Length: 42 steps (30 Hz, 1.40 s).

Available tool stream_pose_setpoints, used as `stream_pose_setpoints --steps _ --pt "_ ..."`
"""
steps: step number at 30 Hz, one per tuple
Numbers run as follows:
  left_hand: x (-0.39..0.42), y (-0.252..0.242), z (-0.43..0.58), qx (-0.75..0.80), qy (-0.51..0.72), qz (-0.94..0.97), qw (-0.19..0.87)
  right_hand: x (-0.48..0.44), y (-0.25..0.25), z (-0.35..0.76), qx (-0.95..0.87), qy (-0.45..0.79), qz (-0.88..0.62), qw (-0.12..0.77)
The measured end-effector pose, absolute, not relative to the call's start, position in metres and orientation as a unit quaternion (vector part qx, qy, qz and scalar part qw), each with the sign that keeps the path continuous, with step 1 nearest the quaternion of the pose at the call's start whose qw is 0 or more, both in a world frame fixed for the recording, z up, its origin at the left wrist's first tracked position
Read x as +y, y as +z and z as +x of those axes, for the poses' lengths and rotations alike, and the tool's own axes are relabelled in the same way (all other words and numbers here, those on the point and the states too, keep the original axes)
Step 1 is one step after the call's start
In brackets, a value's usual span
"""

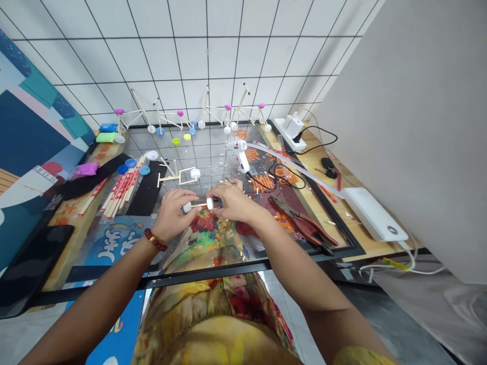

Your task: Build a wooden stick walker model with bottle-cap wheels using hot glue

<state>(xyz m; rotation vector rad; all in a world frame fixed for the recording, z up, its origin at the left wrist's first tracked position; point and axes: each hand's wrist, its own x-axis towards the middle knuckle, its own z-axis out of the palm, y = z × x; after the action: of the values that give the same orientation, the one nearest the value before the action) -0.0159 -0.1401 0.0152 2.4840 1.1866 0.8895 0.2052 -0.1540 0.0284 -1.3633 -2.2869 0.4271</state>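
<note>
Between thumb and fingers, my left hand (175,210) pinches a white bottle cap (187,207). A thin wooden stick (198,205) runs from it to a second white bottle cap (210,203), which my right hand (229,199) grips with its fingertips. Both hands are close together over the glass tabletop. Just beyond them lies a small frame of wooden sticks (175,176) with a white cap (195,173) at its right end. A white hot glue gun (242,154) stands behind my right hand, its black cord trailing to the right.
Several small stick bicycles (220,109) with cap wheels line the wall. Chopsticks in red-and-white wrappers (125,187) lie left, near blue caps (130,162). Red-handled pliers (304,223), a white desk lamp (375,213) and a power strip (291,134) are right. A phone (36,263) lies at left.
</note>
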Motion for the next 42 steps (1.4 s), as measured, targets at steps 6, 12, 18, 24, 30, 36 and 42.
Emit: stream_pose_setpoints --steps 6,12,18,24,30,36,42 --pt "-0.144 0.033 -0.034 0.404 0.246 0.865 0.168 -0.155 0.032 0.205 -0.825 0.162 -0.504 0.198" --pt "-0.142 0.030 -0.041 0.458 0.252 0.833 0.179 -0.156 0.032 0.205 -0.817 0.183 -0.511 0.196" --pt "-0.140 0.025 -0.040 0.453 0.267 0.831 0.181 -0.155 0.030 0.204 -0.811 0.199 -0.514 0.198" --pt "-0.140 0.022 -0.037 0.447 0.274 0.830 0.190 -0.154 0.030 0.205 -0.815 0.192 -0.508 0.202" --pt "-0.140 0.019 -0.037 0.449 0.271 0.830 0.190 -0.154 0.029 0.206 -0.813 0.191 -0.517 0.189" --pt "-0.141 0.018 -0.037 0.458 0.257 0.830 0.186 -0.156 0.032 0.206 -0.810 0.196 -0.523 0.179" --pt "-0.141 0.017 -0.037 0.457 0.258 0.833 0.178 -0.154 0.034 0.208 -0.808 0.202 -0.526 0.171"
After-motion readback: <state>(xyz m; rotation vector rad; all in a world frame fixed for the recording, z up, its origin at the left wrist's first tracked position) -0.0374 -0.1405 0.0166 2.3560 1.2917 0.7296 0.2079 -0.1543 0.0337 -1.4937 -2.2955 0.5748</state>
